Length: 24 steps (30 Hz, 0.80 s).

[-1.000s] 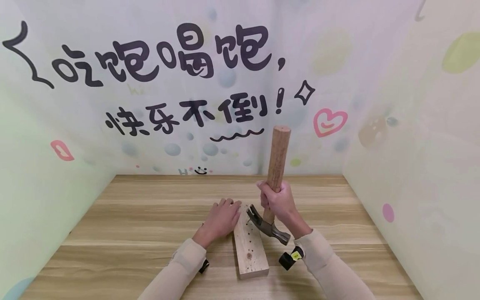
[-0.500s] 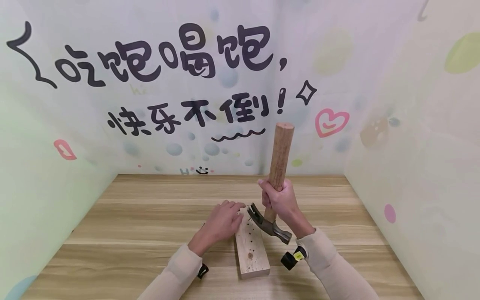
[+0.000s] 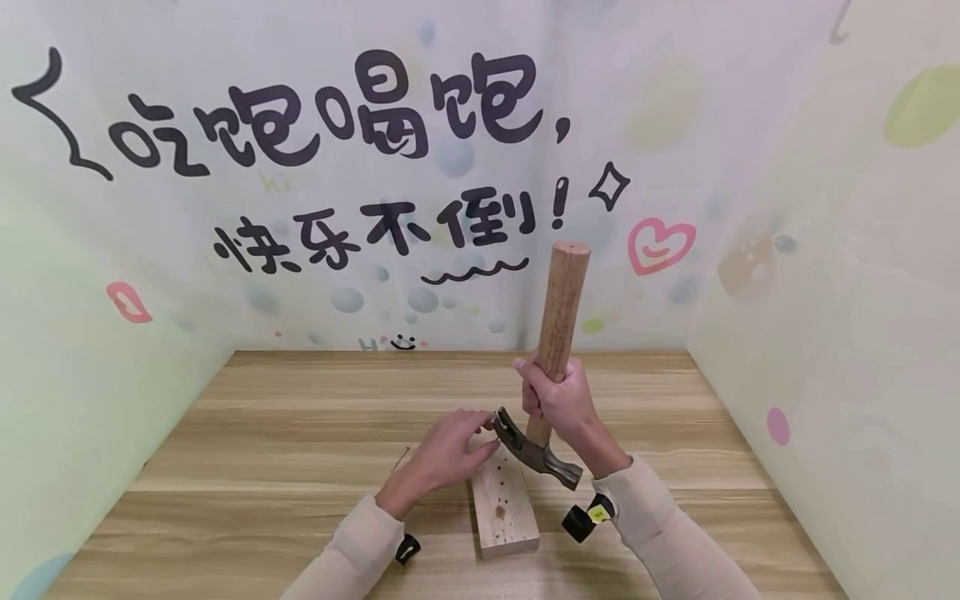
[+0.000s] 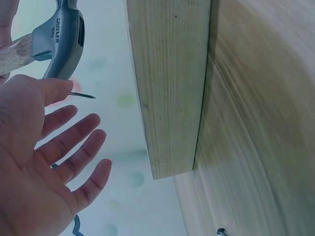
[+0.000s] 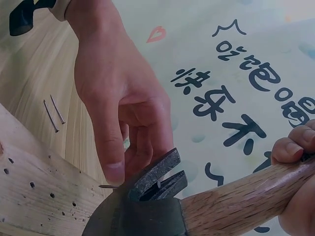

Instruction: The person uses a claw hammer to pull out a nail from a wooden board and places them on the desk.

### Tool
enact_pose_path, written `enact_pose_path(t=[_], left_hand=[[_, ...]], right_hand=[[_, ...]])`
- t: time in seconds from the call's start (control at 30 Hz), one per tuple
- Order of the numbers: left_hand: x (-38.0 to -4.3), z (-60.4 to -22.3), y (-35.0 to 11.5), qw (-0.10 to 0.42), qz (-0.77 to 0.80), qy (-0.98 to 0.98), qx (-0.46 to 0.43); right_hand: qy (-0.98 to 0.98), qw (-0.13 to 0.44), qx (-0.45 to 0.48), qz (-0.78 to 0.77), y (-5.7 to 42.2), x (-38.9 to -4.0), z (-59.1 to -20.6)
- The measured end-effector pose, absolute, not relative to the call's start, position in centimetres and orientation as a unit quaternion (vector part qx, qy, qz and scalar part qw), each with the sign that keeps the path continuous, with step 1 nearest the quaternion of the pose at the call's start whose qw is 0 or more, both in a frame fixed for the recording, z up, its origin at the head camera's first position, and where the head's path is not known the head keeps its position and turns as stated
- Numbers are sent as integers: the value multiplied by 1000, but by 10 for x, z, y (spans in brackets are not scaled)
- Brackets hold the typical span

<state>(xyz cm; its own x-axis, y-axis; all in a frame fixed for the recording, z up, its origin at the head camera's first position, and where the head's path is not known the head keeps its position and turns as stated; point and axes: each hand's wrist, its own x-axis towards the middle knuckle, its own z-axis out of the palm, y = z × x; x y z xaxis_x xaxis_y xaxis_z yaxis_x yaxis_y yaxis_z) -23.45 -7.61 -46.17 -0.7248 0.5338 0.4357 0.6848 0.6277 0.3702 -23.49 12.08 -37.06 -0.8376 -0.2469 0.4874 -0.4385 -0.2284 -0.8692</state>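
Note:
My right hand (image 3: 562, 402) grips the wooden handle of a claw hammer (image 3: 561, 321), handle end up and steel head low over a wooden board (image 3: 510, 523). A nail (image 4: 84, 95) sits in the claw, its point sticking out sideways. My left hand (image 3: 444, 454) reaches to the claw above the board's far end. In the right wrist view its thumb lies right at the nail's shank. The left wrist view shows the other fingers spread and apart from the thumb. Dark holes dot the board's top.
Two loose nails (image 5: 50, 116) lie on the wood-grain table (image 3: 300, 417), left of the board. A printed backdrop (image 3: 337, 292) closes off the back, with walls on both sides. Black wrist cameras (image 3: 577, 522) hang at the sleeves.
My left hand has lifted from the board's far end and moved right to the nail in the claw. The right hand and hammer have hardly moved.

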Motion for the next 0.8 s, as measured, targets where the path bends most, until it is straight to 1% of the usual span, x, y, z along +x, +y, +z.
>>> enact_pose_path(t=[0.37, 0.8], left_hand=[[-231, -459, -72, 170, -291, -872, -356], [-230, -462, -72, 173, -324, -863, -346]], right_hand=[[-605, 67, 293, 738, 117, -233, -370], [-603, 62, 288, 741, 115, -232, -371]])
